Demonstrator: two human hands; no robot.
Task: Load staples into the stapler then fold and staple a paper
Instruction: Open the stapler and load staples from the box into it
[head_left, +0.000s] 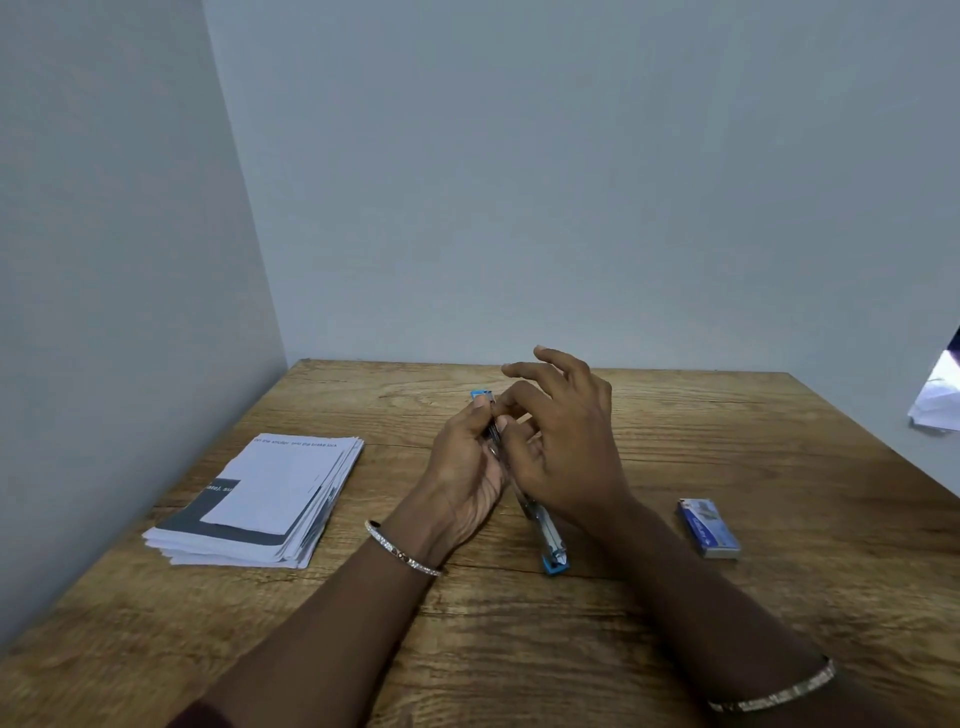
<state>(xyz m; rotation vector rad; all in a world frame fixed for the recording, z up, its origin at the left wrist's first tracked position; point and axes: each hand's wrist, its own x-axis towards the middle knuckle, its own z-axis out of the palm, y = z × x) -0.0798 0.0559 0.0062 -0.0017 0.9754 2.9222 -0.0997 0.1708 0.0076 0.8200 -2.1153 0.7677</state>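
A blue and metal stapler (548, 540) lies opened out flat on the wooden table (519, 649), one blue end near me and the other far end showing above my fingers. My left hand (467, 473) grips its far half from the left. My right hand (566, 447) rests over the middle, thumb and forefinger pinched at the metal channel, the other fingers spread; whether staples are between them is hidden. A small blue staple box (709, 527) lies closed to the right. A stack of printed papers (260, 504) sits to the left.
Grey walls close the table at the left and back. Something white and crumpled (935, 405) shows at the right edge of view, beyond the table. Bare wood lies in front of my forearms.
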